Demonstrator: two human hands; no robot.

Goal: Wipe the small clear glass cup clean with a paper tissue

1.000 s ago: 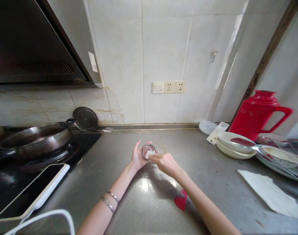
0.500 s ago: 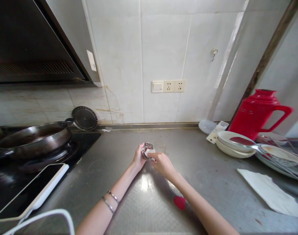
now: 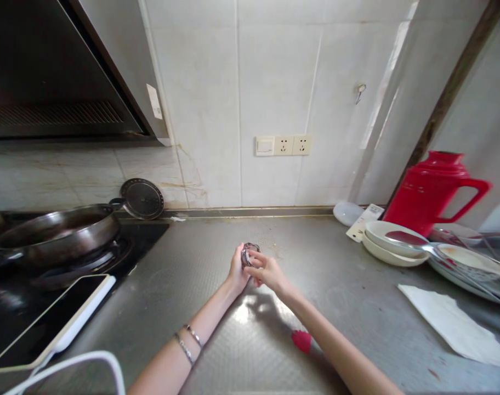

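Note:
My left hand [image 3: 238, 270] is wrapped around the left side of a small round container [image 3: 250, 251], shiny and glass-like with a dark rim, held tilted just above the steel counter. From the right, my right hand [image 3: 268, 272] has its thumb and fingers on the container's near right side. Most of the container's inside is hidden behind these fingers. I cannot make out the white tissue there now. Beneath my right forearm lies a red-tipped thing [image 3: 301, 340], its remainder partly covered by the arm.
Left are a steel pan [image 3: 64, 233] on the black stove and a phone [image 3: 52, 323] with a white cable [image 3: 97, 355]. On the right stand a red thermos [image 3: 431, 192], stacked white bowls [image 3: 392, 258] and a plate [image 3: 467, 274]. A white paper towel [image 3: 455, 323] lies before them.
The white tissue that my right fingers pressed into the container no longer shows. Those fingers have spread onto its side, and the container is turned and tilted slightly.

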